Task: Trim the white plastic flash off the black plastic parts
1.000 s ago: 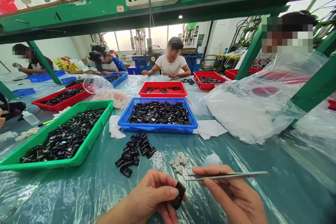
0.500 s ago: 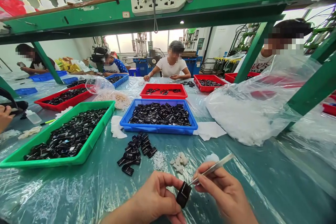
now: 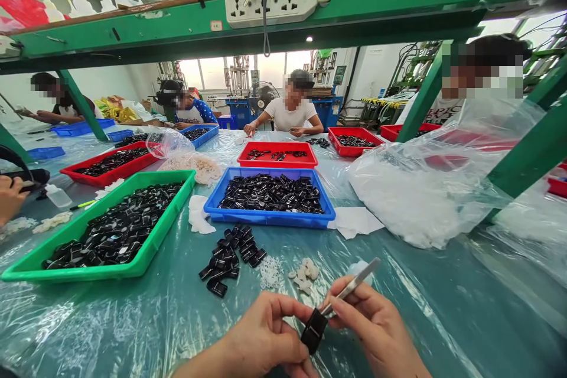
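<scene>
A small black part (image 3: 314, 331) is pinched between the thumb and fingers of my left hand (image 3: 270, 333), low in the head view. My right hand (image 3: 372, 319) grips metal tweezers (image 3: 354, 285), whose lower end meets the top edge of the black part. The tweezers' exact tip is hidden there. Beyond my hands lie a loose pile of black parts (image 3: 225, 257), a heap of small translucent bits (image 3: 270, 272) and some cream-coloured pieces (image 3: 305, 275).
A blue tray (image 3: 270, 218) and a green tray (image 3: 84, 273) hold many black parts. A plastic bag (image 3: 407, 201) of white material lies at the right. Green shelf beam (image 3: 177, 35) crosses above. Several people sit around the table; one person's hand (image 3: 11, 195) shows at the left edge.
The tweezers have tilted more upright and shifted slightly left against the black part. My left hand and the part have moved slightly right.
</scene>
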`<state>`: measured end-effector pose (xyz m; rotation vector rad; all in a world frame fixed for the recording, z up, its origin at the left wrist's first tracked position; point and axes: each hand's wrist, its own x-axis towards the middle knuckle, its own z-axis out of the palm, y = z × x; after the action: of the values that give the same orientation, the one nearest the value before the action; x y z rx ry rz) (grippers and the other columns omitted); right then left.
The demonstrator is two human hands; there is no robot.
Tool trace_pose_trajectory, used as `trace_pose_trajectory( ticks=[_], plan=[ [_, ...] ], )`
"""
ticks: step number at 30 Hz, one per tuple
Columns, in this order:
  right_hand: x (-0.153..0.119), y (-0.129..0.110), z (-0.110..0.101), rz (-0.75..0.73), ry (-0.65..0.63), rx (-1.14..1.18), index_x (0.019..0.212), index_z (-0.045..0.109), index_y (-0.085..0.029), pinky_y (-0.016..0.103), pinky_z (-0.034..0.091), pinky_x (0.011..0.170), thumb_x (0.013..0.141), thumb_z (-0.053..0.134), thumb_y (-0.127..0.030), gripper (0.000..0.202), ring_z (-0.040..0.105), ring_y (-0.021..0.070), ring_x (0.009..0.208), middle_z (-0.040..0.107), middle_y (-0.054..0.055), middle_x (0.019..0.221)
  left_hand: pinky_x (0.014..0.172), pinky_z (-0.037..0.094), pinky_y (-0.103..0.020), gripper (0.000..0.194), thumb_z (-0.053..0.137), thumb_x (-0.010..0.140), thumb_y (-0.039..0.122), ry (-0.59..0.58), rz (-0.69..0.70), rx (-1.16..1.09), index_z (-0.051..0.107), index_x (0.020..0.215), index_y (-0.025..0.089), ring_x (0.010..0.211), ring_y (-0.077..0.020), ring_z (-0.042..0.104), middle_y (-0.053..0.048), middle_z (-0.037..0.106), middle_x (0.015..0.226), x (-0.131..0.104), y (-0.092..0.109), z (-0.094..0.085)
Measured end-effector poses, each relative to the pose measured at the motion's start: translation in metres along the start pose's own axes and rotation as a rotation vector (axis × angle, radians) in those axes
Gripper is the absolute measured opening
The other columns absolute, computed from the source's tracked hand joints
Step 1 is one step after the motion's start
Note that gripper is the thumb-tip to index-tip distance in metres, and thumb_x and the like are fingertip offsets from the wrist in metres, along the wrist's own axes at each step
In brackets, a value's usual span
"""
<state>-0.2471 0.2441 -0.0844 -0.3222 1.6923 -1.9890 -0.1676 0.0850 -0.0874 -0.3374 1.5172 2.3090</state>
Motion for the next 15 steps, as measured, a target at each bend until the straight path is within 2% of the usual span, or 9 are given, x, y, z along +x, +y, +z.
trace_pose_trajectory(
  ticks=[5,10,15],
  plan=[
    [0.001,0.0021,-0.0008,0.023,-0.03,0.013,0.082,0.056,-0.014,0.021,0.048,0.06,0.067,0.071,-0.046,0.038,0.056,0.0119,0.065,0.06,0.002,0.069,0.044,0.047,-0.017,0.034,0.058,0.057,0.023,0.01,-0.032,-0.085,0.052,0.087,0.009,0.054,-0.0181,0.063,-0.004,0.062,0.063,0.0011,0.0042,0.0022],
    [0.001,0.0033,-0.0019,0.054,-0.049,0.021,0.083,0.054,-0.014,0.023,0.049,0.062,0.068,0.07,-0.045,0.038,0.057,0.0125,0.069,0.059,0.002,0.072,0.039,0.045,-0.017,0.042,0.062,0.057,0.038,0.031,-0.076,-0.119,0.055,0.084,0.007,0.049,-0.0196,0.062,-0.005,0.056,0.05,0.0037,0.0066,0.0034],
    [0.0022,0.007,-0.0023,0.053,-0.046,0.027,0.084,0.054,-0.014,0.023,0.049,0.061,0.067,0.071,-0.046,0.04,0.057,0.0129,0.068,0.06,0.003,0.072,0.039,0.046,-0.018,0.04,0.063,0.057,0.04,0.016,-0.05,-0.102,0.055,0.079,0.007,0.049,-0.0191,0.062,-0.007,0.057,0.054,0.0054,0.0078,0.0032]
  ],
)
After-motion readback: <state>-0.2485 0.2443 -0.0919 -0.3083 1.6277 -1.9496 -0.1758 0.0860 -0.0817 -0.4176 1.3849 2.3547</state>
